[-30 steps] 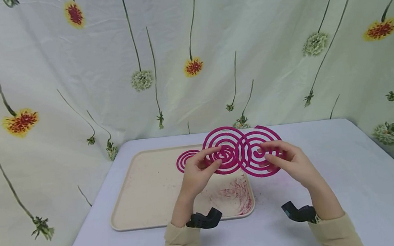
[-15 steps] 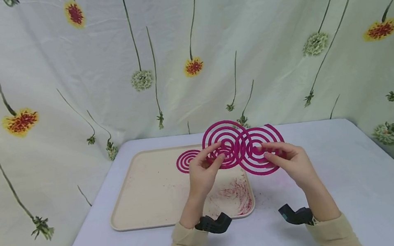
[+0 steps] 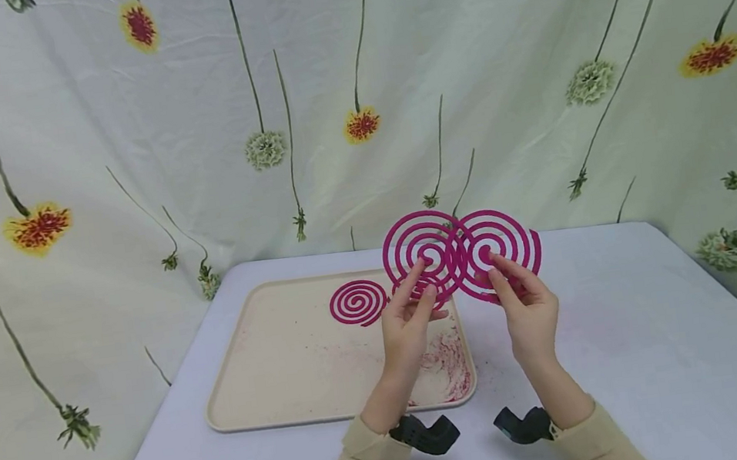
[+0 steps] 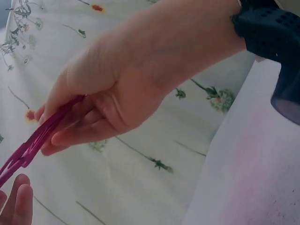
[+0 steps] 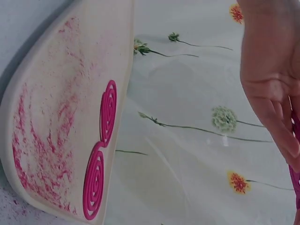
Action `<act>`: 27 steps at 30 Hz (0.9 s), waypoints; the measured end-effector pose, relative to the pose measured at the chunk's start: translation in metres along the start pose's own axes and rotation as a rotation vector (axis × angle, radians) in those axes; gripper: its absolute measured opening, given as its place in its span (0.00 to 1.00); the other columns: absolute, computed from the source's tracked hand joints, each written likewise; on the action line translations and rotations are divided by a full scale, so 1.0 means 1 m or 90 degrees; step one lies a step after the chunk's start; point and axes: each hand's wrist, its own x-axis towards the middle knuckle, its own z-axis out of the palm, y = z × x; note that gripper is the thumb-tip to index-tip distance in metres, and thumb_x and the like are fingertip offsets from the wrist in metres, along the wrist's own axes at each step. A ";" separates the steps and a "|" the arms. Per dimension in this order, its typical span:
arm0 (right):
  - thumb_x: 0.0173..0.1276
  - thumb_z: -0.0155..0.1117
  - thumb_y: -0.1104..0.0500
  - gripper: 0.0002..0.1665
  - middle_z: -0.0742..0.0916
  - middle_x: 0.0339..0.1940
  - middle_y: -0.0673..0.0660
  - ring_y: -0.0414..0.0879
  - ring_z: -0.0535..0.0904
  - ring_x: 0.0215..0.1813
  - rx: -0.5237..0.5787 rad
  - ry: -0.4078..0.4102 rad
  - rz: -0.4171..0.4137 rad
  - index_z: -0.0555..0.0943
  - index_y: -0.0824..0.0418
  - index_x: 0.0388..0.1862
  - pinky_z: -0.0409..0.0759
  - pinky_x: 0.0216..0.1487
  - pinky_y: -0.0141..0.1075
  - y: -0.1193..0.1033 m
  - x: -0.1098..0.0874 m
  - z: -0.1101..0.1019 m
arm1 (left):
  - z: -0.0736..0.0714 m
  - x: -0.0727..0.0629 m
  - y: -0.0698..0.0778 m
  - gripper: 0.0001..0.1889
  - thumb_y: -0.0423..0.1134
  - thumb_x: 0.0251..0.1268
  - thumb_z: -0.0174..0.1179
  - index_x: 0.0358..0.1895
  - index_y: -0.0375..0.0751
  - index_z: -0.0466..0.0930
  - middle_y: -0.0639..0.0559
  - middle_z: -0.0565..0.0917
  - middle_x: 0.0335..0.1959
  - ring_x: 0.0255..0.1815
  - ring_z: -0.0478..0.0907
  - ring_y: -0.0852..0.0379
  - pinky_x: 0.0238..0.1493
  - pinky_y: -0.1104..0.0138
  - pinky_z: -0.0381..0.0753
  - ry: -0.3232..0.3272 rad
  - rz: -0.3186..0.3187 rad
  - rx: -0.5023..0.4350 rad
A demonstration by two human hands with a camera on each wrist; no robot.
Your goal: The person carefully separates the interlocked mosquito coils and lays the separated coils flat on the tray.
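Two magenta mosquito coils are held up over the tray's right end, their edges overlapping in the head view. My left hand [image 3: 405, 334] pinches the left coil [image 3: 424, 227] near its centre. The right coil [image 3: 485, 252] is pinched by my right hand [image 3: 532, 313], also near the centre. Seen edge-on in the left wrist view, the coils [image 4: 42, 133] slant down from my fingers. At the right wrist view's edge only a sliver of coil [image 5: 296, 180] shows by my right hand [image 5: 276, 89]. Two further coils lie flat on the tray, one [image 3: 358, 302] fully seen, the other partly hidden behind my left hand.
The beige tray [image 3: 247, 426] rests on a white-covered table [image 3: 632, 319], magenta crumbs strewn over its right end. In the right wrist view the lying coils [image 5: 93, 185] sit by the tray's edge. A flower-printed cloth [image 3: 504, 88] hangs behind the table.
Both hands have raised the coils and tilted them more upright. My left hand has shifted right, uncovering one coil on the tray; my right hand has come slightly inward.
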 end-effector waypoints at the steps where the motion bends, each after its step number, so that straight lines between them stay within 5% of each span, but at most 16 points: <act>1: 0.66 0.59 0.68 0.18 0.86 0.45 0.50 0.41 0.83 0.39 0.006 -0.009 -0.019 0.77 0.72 0.54 0.82 0.38 0.30 0.002 -0.002 0.002 | 0.002 -0.001 0.000 0.22 0.34 0.68 0.55 0.65 0.41 0.69 0.39 0.79 0.48 0.37 0.83 0.52 0.42 0.60 0.82 0.003 -0.001 -0.004; 9: 0.67 0.54 0.73 0.22 0.83 0.53 0.55 0.42 0.80 0.45 0.001 -0.100 -0.073 0.72 0.72 0.60 0.81 0.41 0.28 0.008 -0.009 0.009 | 0.009 -0.004 0.001 0.21 0.34 0.69 0.53 0.65 0.39 0.69 0.37 0.81 0.45 0.41 0.81 0.44 0.41 0.61 0.83 0.005 0.014 -0.002; 17: 0.59 0.64 0.72 0.34 0.74 0.57 0.57 0.49 0.75 0.54 -0.067 -0.117 0.042 0.67 0.65 0.65 0.80 0.45 0.31 -0.003 0.003 -0.006 | -0.003 0.003 0.001 0.24 0.28 0.63 0.58 0.63 0.33 0.69 0.38 0.75 0.54 0.43 0.78 0.45 0.44 0.56 0.81 -0.018 0.072 0.006; 22: 0.65 0.61 0.67 0.25 0.79 0.50 0.50 0.43 0.78 0.49 -0.109 -0.182 0.089 0.70 0.66 0.61 0.80 0.45 0.31 -0.011 0.015 -0.022 | -0.018 0.010 0.007 0.29 0.22 0.58 0.60 0.64 0.31 0.65 0.34 0.73 0.54 0.40 0.78 0.54 0.42 0.67 0.82 -0.077 0.069 0.053; 27: 0.65 0.61 0.66 0.19 0.83 0.41 0.45 0.42 0.79 0.41 -0.146 -0.260 0.098 0.74 0.69 0.55 0.82 0.42 0.30 -0.018 0.024 -0.040 | -0.027 0.012 0.027 0.22 0.20 0.58 0.58 0.58 0.25 0.70 0.30 0.72 0.50 0.41 0.76 0.53 0.40 0.71 0.81 -0.112 0.063 0.132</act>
